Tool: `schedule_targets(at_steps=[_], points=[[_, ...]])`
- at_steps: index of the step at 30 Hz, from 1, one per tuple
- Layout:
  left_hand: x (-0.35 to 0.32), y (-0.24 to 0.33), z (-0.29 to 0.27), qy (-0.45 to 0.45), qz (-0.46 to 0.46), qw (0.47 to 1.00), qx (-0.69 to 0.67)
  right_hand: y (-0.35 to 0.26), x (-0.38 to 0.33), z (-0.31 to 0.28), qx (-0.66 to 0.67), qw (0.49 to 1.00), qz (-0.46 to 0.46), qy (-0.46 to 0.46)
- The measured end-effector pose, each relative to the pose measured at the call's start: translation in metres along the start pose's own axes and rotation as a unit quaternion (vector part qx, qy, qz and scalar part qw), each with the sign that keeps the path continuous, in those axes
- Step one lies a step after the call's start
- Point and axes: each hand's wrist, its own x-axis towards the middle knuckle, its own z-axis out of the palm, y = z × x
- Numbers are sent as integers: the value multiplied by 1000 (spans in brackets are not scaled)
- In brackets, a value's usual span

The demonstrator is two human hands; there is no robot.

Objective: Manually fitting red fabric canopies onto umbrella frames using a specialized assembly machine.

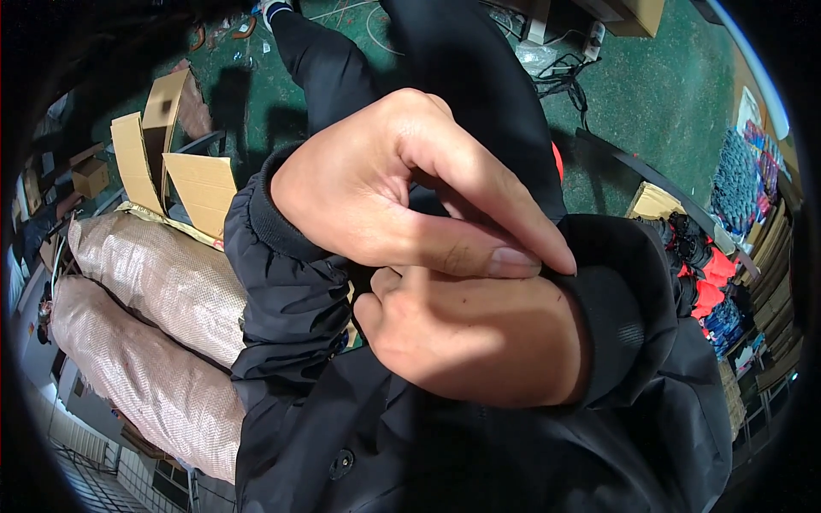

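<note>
hands meet at the cuff of a black jacket

we look down on a black padded jacket (pixel 342 427) that fills the lower middle of the view, worn on the body, its sleeves running up to both wrists. we judge it soft, light and slightly slick, a fabric that bunches and slides under the fingers, so the ribbed cuff (pixel 616 333) at the right wrist looks like the firmest place to grip. to the left lie two large woven sacks (pixel 154 282) with flattened cardboard (pixel 171 162) behind them on the green floor (pixel 667 94), and stacked dark and red garments (pixel 710 274) sit at the right edge.

the left hand (pixel 402 188) lies over the right hand (pixel 479 342), touching it. its thumb and forefinger (pixel 513 222) are pressed together, tips right at the cuff edge; whether they pinch cloth or thread we cannot tell. the right hand is curled shut, fingers tucked under and hidden, nothing visible in it
</note>
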Motion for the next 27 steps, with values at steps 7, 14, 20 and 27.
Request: schedule_targets(at_steps=[7, 14, 20, 27], points=[[4, 10, 1, -6, -36, 999, 8, -5, -2, 2, 51, 998, 29, 10], [2, 5, -1, -9, -28, 1000, -2, -17, -6, 21, 90, 995, 15, 39], [3, 3, 4, 14, -17, 1000, 19, -16, -9, 21, 222, 971, 38, 81], [3, 13, 5, 14, -67, 998, -8, -9, -12, 25, 477, 874, -5, 94]])
